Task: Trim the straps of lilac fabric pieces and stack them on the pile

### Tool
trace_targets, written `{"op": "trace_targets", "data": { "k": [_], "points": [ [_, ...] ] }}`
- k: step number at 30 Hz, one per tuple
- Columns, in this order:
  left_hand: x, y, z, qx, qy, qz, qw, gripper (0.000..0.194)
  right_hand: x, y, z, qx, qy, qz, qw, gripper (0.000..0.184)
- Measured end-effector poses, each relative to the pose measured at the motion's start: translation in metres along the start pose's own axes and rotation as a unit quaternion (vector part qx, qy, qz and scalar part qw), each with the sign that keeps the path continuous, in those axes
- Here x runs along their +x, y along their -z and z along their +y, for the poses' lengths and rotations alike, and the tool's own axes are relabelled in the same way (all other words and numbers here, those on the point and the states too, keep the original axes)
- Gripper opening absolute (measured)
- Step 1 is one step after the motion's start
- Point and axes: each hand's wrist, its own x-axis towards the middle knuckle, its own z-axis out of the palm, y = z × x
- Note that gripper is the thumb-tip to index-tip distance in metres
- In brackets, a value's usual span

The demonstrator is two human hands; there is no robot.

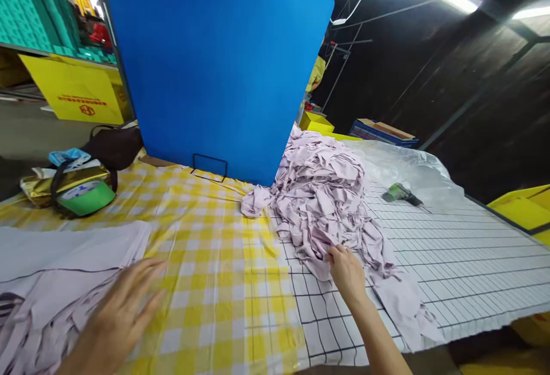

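A large heap of pale mauve fabric strips (326,191) lies tangled across the middle of the table. My right hand (346,272) is at its near edge, fingers closed on a fabric strip there. At the lower left, my left hand (122,306) is spread with fingers apart, holding nothing. It hovers beside a stack of pale mauve cloth pieces (77,254) whose near ends hang in loose strips. Whether this hand touches the stack, I cannot tell.
A blue board (215,71) stands upright behind the yellow checked tablecloth (206,260). To the left are a green tape roll (86,197) and a dark bag (114,147). A green power drill (401,194) lies right of the heap, near clear plastic sheeting (412,163).
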Motion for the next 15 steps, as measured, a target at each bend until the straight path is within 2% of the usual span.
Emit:
{"op": "trace_targets", "data": {
  "k": [2,4,6,8,11,15],
  "points": [
    [0.011,-0.018,0.037,-0.058,-0.007,-0.037,0.998,0.037,-0.012,0.01,-0.01,0.038,0.01,0.011,0.999,0.02],
    [0.019,-0.032,0.072,-0.183,0.037,-0.111,0.976,0.038,-0.028,0.02,-0.039,0.13,0.063,0.024,0.989,0.02],
    [0.023,-0.044,0.101,-0.301,0.085,-0.185,0.932,0.042,-0.044,0.031,-0.077,0.237,0.167,0.006,0.957,0.021],
    [0.023,-0.053,0.121,-0.376,0.093,-0.219,0.896,0.051,-0.058,0.043,-0.111,0.303,0.264,-0.02,0.915,0.019],
    [0.023,-0.057,0.132,-0.416,0.073,-0.241,0.874,0.05,-0.066,0.063,-0.142,0.4,0.317,-0.093,0.855,0.017],
    [0.03,-0.039,0.119,-0.428,0.074,-0.307,0.847,0.019,-0.056,0.087,-0.143,0.544,0.288,-0.132,0.777,0.017]
  ]
}}
